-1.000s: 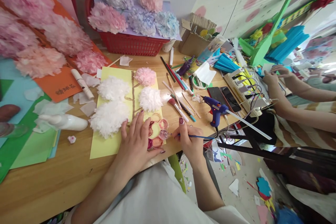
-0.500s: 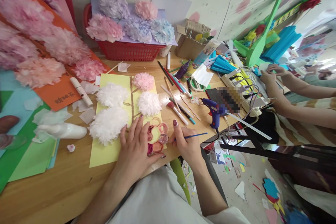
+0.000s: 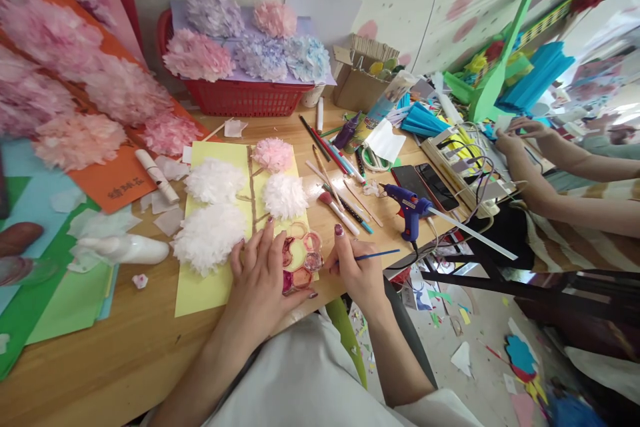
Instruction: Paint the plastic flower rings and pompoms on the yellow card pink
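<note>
Purple-nailed fingers of my left hand (image 3: 257,273) lie along the left side of a clear, flower-shaped paint palette (image 3: 303,278), the thumb at its near edge, holding it. Pink, red and orange paint stains its wells. My right hand (image 3: 357,273), just right of the palette, pinches a thin paintbrush (image 3: 377,255) with a blue handle; its tip, toward the palette, is hard to make out. Partly beneath the palette lies a yellow sheet (image 3: 193,297) with a painted brown stem. On it sit white paper flowers (image 3: 210,237) and one pink paper flower (image 3: 273,155).
Brushes and pencils (image 3: 345,207) lie beyond my right hand, near a blue glue gun (image 3: 411,210) and phones (image 3: 437,185). A white bottle (image 3: 130,249) rests at left. Behind stands a red basket (image 3: 250,100) with paper flowers. Another person's hands (image 3: 525,130) work at right.
Both hands hold nearly the same pose, the left on the palette and the right with the brush beside it. The whole view has shifted slightly.
</note>
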Demonstrator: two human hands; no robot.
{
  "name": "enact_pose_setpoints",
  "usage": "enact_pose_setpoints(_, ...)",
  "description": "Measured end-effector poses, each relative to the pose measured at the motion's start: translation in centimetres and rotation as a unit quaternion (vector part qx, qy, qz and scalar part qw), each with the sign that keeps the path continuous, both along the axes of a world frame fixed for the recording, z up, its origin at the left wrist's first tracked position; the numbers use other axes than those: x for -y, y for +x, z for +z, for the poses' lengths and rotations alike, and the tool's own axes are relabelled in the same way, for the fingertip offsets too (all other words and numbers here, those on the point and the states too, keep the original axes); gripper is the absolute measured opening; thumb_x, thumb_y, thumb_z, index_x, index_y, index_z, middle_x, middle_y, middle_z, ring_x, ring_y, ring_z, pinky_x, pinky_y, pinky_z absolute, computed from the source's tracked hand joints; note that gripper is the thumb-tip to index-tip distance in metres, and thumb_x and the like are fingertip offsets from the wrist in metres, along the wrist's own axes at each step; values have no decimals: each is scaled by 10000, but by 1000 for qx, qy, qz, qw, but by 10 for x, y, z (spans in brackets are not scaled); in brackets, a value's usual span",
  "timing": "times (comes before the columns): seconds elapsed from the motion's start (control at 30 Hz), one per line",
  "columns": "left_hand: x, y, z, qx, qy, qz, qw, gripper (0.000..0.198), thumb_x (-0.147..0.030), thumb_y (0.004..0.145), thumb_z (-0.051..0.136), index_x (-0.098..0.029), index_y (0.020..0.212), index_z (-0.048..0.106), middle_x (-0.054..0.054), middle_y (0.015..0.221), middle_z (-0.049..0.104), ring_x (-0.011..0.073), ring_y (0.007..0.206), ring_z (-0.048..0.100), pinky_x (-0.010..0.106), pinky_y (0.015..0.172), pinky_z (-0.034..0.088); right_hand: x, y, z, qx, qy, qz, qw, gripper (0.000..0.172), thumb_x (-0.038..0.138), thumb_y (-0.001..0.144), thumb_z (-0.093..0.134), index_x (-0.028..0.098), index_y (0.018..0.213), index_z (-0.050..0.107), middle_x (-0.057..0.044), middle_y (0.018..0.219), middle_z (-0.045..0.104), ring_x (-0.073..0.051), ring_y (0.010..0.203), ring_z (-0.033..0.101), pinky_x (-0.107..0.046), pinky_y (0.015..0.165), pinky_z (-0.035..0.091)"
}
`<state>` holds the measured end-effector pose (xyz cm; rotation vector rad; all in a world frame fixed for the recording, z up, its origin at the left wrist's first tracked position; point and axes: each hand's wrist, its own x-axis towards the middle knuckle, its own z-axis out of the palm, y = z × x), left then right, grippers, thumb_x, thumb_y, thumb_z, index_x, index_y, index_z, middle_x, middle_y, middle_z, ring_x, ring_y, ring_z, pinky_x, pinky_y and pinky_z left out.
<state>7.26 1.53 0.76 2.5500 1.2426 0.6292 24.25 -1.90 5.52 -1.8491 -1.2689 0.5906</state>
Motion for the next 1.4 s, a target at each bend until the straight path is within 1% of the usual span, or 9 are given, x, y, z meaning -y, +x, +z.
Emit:
enact_pose_setpoints(0.13, 0, 0, -1, 1, 0, -3, 1000, 894, -544, 734, 781, -98, 1390, 370, 317, 1493, 446, 463, 1342, 445, 658, 1083, 309, -3, 0, -4, 20, 11, 11, 1000, 690, 485, 1040, 376, 184, 491, 666, -30, 445, 624, -119, 421, 579, -234, 497, 442)
enact_pose_setpoints(0.27, 0, 0, -1, 7, -5, 1, 1000, 866, -558, 758, 752, -124, 1398, 361, 301, 1495, 454, 454, 1339, 453, 659, 1084, 302, -1, 5, -2, 65, 27, -10, 997, 684, 476, 1039, 380, 183, 478, 637, -32, 441, 610, -118, 419, 574, -235, 493, 428)
enact_pose_setpoints(0.5, 0, 0, -1, -2, 0, -3, 1000, 888, -539, 727, 787, -92, 1377, 378, 331, 1478, 457, 468, 1337, 450, 669, 1081, 301, -1, 0, -1, 27, 18, 25, 999, 689, 446, 1049, 372, 188, 467, 636, -17, 415, 593, -106, 390, 553, -227, 487, 429)
enact_pose_setpoints(0.7, 0, -1, -1, -2, 1, -4, 1000, 881, -572, 746, 757, -115, 1389, 364, 319, 1483, 459, 466, 1337, 454, 675, 1078, 302, -1, 1, 0, 70, 33, -13, 997, 718, 508, 1040, 359, 189, 457, 633, -33, 418, 597, -113, 396, 563, -231, 472, 415)
enact_pose_setpoints(0.83, 0, 0, -1, -2, -4, -4, 1000, 867, -548, 754, 754, -108, 1393, 366, 313, 1494, 450, 456, 1343, 447, 673, 1081, 300, 2, 0, 0, 27, 29, 9, 999, 736, 526, 1044, 336, 192, 460, 635, -24, 415, 596, -105, 385, 551, -224, 467, 424)
enact_pose_setpoints(0.93, 0, 0, -1, -4, 9, -7, 1000, 896, -541, 724, 786, -73, 1373, 382, 337, 1474, 459, 468, 1330, 453, 669, 1077, 305, 1, 0, -3, 51, 25, 16, 998, 731, 534, 1039, 342, 188, 463, 628, -28, 417, 597, -114, 391, 558, -235, 475, 426)
enact_pose_setpoints(1.03, 0, 0, -1, -8, 15, -7, 1000, 906, -546, 719, 794, -79, 1376, 379, 334, 1478, 457, 466, 1335, 449, 655, 1081, 307, 1, 1, -2, 74, 28, -9, 997, 728, 525, 1039, 346, 183, 458, 621, -32, 413, 587, -113, 386, 549, -236, 466, 414)
enact_pose_setpoints(1.23, 0, -1, -1, -4, 7, -7, 1000, 868, -535, 761, 759, -114, 1404, 355, 311, 1515, 430, 459, 1355, 434, 665, 1080, 300, 1, -2, 1, 22, 46, -5, 999, 720, 506, 1042, 359, 187, 472, 662, -23, 411, 589, -105, 376, 534, -232, 459, 421)
enact_pose_setpoints(1.4, 0, -1, -2, -1, -1, -4, 1000, 870, -545, 750, 765, -131, 1400, 361, 302, 1520, 428, 457, 1355, 439, 672, 1080, 296, -2, 0, -5, 55, 30, 2, 998, 723, 524, 1037, 355, 189, 462, 638, -26, 416, 597, -117, 396, 565, -239, 478, 430)
